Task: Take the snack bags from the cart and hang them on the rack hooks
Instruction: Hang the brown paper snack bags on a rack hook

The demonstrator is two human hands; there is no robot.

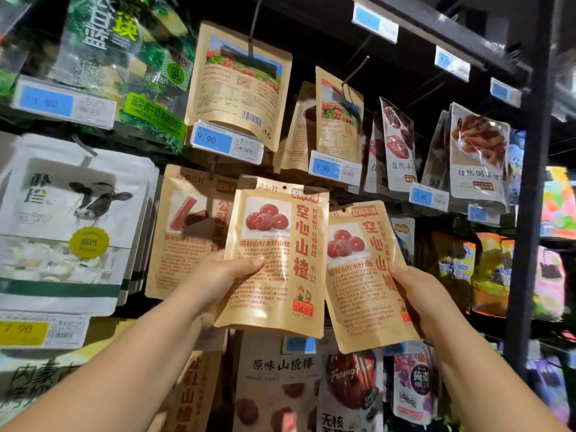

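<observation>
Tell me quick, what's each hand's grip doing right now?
Left grip: closed on the left hawthorn bag, thumb across its front.
Right grip: closed on the right hawthorn bag, at its right edge.

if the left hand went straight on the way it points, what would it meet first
Probably the hanging bags right behind the bag in the left hand; depth is unclear.

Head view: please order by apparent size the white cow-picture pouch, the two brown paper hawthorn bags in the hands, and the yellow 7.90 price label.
1. white cow-picture pouch
2. left-hand bag and right-hand bag: alike, unranked
3. yellow 7.90 price label
</observation>
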